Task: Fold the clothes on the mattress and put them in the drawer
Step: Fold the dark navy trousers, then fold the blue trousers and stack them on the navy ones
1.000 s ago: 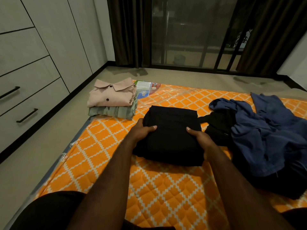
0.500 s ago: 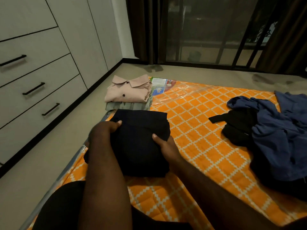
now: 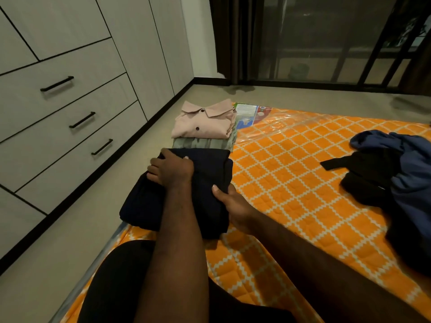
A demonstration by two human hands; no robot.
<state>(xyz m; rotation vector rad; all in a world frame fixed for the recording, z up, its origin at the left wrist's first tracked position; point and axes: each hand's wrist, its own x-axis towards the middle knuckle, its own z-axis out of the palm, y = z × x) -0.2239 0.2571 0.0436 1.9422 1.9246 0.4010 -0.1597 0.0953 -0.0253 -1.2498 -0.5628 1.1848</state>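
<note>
The folded dark garment [image 3: 210, 170] is gripped by left hand [image 3: 171, 170] and right hand [image 3: 229, 202] — best kept level and laid squarely on the far pink shirt [image 3: 204, 123].

- Dim, warm indoor light; glass door [image 3: 326, 43] is dark, no daylight coming in.
- Glare streaks on plastic wrap [image 3: 286, 117] at the far edge of the mattress [image 3: 291, 183].
- Dark folded garment [image 3: 210, 173] and black pile [image 3: 363, 183] are crushed, with little fold detail.
- Soft shadow under the forearms.
- Wide-angle: drawer fronts [image 3: 70, 108] bow at the left edge.
- Blue cloth [image 3: 410, 183] is smeared at the right edge; centre is sharp.
</note>
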